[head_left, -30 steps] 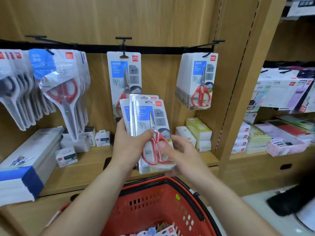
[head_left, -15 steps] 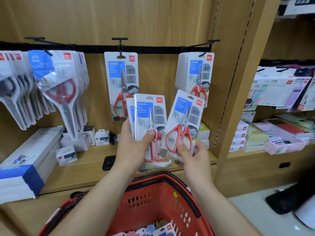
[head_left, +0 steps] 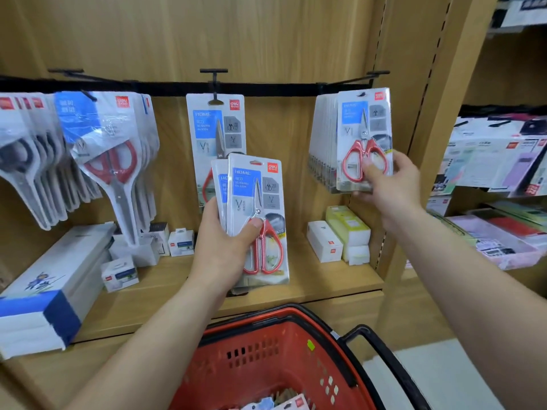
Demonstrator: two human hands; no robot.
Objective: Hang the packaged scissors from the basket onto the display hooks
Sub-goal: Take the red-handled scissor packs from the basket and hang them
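**One pack up at the right hook, more waiting in the left hand**

Our right hand pinches a pack of red-handled scissors by its lower edge, with the thumb on the front and the other fingers hidden behind the card. We hold it upright against the front of the hung packs on the right hook. Our left hand grips a small stack of packs lower down, thumb across the front one. It sits in front of the single pack on the middle hook. The red basket sits below our arms, with a few more packs showing inside.

The risk, as we judge it, is that the hang hole at the card's top misses the hook's tip. We are steering from the bottom edge, so the card can tilt or flex. Pushing then would shove the hung row back or bend the card. The left grip is one-handed on slick plastic fronts, so a pack could slide out toward the shelf or the basket.

We cannot tell whether the hole is over the hook, because the card's top blurs into the row behind it. We cannot count the stack in the left hand, as only two edges show. The basket's contents are cut off at the frame's lower edge
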